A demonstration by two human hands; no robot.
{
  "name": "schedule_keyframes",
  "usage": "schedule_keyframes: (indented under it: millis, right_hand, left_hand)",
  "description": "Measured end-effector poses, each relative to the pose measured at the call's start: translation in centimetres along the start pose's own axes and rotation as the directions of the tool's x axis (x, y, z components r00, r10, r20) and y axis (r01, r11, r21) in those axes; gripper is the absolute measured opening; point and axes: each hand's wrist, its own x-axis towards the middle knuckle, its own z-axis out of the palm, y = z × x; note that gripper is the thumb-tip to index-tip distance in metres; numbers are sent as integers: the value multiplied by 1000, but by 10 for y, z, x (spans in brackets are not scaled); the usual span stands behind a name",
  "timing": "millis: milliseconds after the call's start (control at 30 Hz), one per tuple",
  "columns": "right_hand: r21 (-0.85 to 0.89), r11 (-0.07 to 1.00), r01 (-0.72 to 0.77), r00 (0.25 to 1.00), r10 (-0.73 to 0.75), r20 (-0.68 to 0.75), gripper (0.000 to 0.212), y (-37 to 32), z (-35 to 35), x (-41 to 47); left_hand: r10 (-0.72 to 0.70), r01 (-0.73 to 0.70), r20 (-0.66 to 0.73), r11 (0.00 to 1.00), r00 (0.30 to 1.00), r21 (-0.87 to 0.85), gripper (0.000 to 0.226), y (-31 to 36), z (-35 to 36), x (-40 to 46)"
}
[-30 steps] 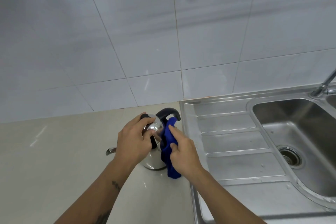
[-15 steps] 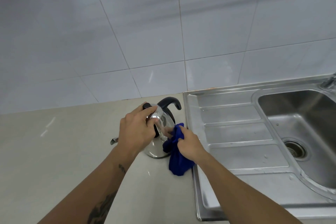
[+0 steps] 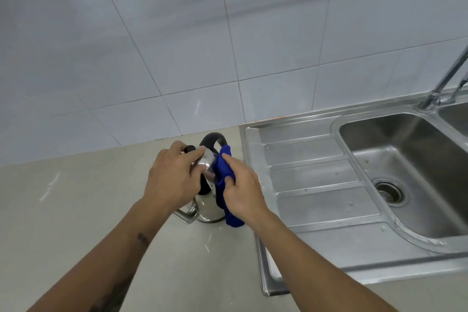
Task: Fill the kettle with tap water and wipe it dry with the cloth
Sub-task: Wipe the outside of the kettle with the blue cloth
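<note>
A shiny steel kettle (image 3: 206,206) with a black handle stands on the beige counter, just left of the sink's edge; its spout points toward me at the lower left. My left hand (image 3: 173,180) rests on top of it, fingers closed over the lid and its black knob. My right hand (image 3: 240,191) grips a blue cloth (image 3: 224,167) and presses it against the kettle's right side. The cloth hangs down to the counter beside the kettle's base.
A stainless steel sink (image 3: 316,185) with a ribbed draining board lies to the right, its basin and drain (image 3: 388,191) farther right. The tap (image 3: 445,81) rises at the far right. A white tiled wall (image 3: 177,46) stands behind the counter (image 3: 63,223).
My right hand has slid the cloth from low on the kettle's side up to near the handle. My left hand stays on the lid. The view has shifted slightly.
</note>
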Motion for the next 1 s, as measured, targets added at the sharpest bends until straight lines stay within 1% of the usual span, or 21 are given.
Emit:
schedule_keyframes:
  millis: [67, 100, 167, 267, 333, 400, 467, 533, 567, 600, 667, 733, 767, 800, 867, 900, 933, 1000]
  right_hand:
    - [49, 998, -41, 999, 41, 18, 48, 3, -1, 10]
    - [70, 994, -80, 996, 77, 36, 51, 7, -2, 15]
    - [71, 988, -140, 988, 134, 77, 56, 19, -5, 23]
    - [32, 990, -137, 986, 133, 99, 59, 26, -8, 32]
    - [21, 995, -93, 995, 92, 49, 57, 24, -6, 34]
    - [-16, 1000, -24, 997, 23, -68, 50, 22, -2, 33]
    - [-88, 996, 35, 984, -50, -174, 42, 24, 7, 33]
    - [-132, 991, 32, 978, -58, -200, 42, 32, 18, 31]
    - [-122, 993, -8, 983, -14, -181, 42, 36, 22, 29]
    - [-85, 994, -73, 989, 61, -137, 43, 39, 24, 27]
    - [18, 976, -218, 976, 218, 2, 44, 44, 22, 22]
    - [70, 957, -280, 955, 270, 124, 46, 45, 18, 18]
    - [67, 955, -289, 947, 275, 166, 51, 44, 17, 16]
    - [52, 954, -295, 940, 280, 194, 65, 43, 18, 12]
    - [-2, 957, -289, 934, 282, 218, 100, 45, 24, 0]
    - [-44, 963, -266, 938, 269, 217, 111, 45, 28, -8]
    - [-98, 967, -235, 945, 251, 210, 116, 44, 31, -15]
    - [-196, 962, -191, 951, 231, 204, 116, 42, 33, -25]
  left_hand:
    - [95, -89, 63, 992, 994, -91, 42, -14, -3, 2]
    - [116, -102, 92, 983, 989, -151, 45, -19, -4, 2]
    - [128, -93, 129, 964, 983, -248, 49, -24, -4, 1]
    - [127, -88, 112, 950, 986, -301, 50, -25, 0, -2]
    - [116, -77, 112, 950, 987, -303, 49, -25, -1, -1]
    - [107, -63, 130, 949, 986, -308, 47, -26, -3, 3]
    - [105, -51, 152, 945, 983, -323, 46, -26, -5, 8]
    - [110, -53, 158, 942, 981, -331, 45, -27, -5, 10]
    - [122, -66, 153, 943, 981, -326, 45, -28, -5, 10]
    - [139, -87, 144, 945, 980, -317, 45, -29, -3, 9]
    - [174, -132, 124, 948, 977, -290, 46, -32, 0, 6]
    - [187, -149, 114, 949, 976, -279, 46, -34, 1, 5]
    - [189, -152, 109, 948, 976, -281, 46, -35, 2, 5]
    - [189, -153, 103, 946, 977, -285, 46, -36, 3, 5]
    - [188, -156, 85, 944, 978, -290, 46, -36, 4, 5]
    - [186, -157, 76, 945, 980, -288, 45, -36, 5, 4]
    - [182, -156, 69, 946, 981, -283, 45, -35, 5, 4]
    - [176, -151, 69, 950, 982, -273, 45, -36, 7, 3]
